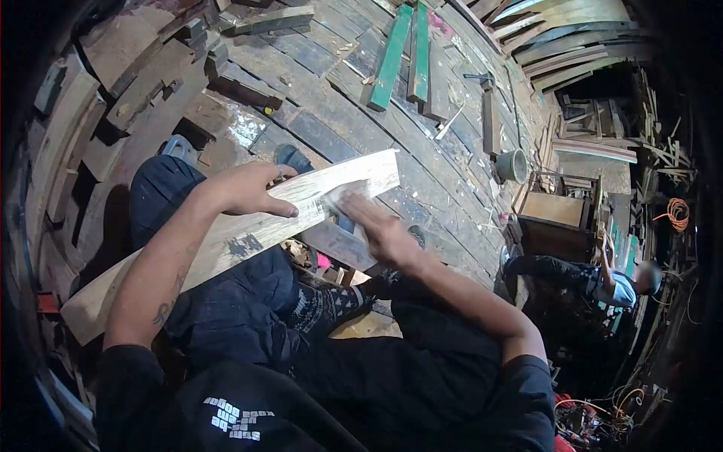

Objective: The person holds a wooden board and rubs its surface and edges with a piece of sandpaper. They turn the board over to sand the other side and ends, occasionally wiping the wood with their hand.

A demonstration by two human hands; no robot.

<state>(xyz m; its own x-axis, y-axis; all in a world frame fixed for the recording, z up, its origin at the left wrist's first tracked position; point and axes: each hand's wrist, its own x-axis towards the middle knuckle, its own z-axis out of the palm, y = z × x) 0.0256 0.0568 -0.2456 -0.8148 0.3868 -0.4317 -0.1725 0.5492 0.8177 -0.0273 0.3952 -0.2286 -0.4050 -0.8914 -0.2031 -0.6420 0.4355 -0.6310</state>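
Observation:
A long, pale, slightly curved wooden board (218,248) lies slanted across my lap, with dark stains on its face. My left hand (252,190) rests over its upper edge, thumb on the face and fingers reaching behind, gripping it. On the board's right part, my right hand (369,218) presses something small and pale (331,200) flat against the surface; the hand is blurred and the small thing is mostly hidden under the fingers. Below the board, between my legs, another piece of wood (339,245) shows.
Green-painted beams (392,60) lie on the plank floor (324,128), near a hammer (480,77) and a bucket (512,166). Wood pieces (245,89) are piled at left. Another person (595,277) stands at far right, near an orange coiled cord (678,215).

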